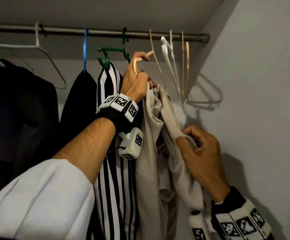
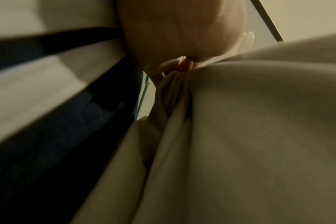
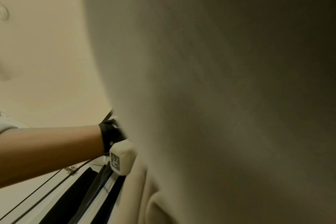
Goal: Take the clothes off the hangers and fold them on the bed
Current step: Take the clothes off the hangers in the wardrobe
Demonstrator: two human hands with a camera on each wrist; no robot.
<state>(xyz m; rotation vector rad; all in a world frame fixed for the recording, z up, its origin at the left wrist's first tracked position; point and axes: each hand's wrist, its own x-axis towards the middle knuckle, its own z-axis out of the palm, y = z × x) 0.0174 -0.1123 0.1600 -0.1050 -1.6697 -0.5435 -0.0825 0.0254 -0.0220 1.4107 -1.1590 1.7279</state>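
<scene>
The beige shirt (image 1: pixel 158 135) hangs bunched in the closet, just beside the striped top (image 1: pixel 109 135), its upper end gathered under the left hand (image 1: pixel 137 80). That hand is raised near the rod (image 1: pixel 97 32), fingers curled round the peach hanger (image 1: pixel 136 64) and the collar fabric together. The hanger's hook looks to be off the rod, though I cannot be sure. The right hand (image 1: pixel 199 153) is lower, near the wall, pinching a fold of the shirt between thumb and curled fingers, knuckles up, wrist bent toward the body.

The step in hand seems to be stripping the shirt from its hanger. To do it well, the left hand should keep hold of the hanger alone and let the cloth go, while the right draws the shirt down and away, one shoulder at a time, so the neck does not stretch or snag. The left wrist view shows only the gathered cloth at the fingers (image 2: pixel 163 66).
</scene>
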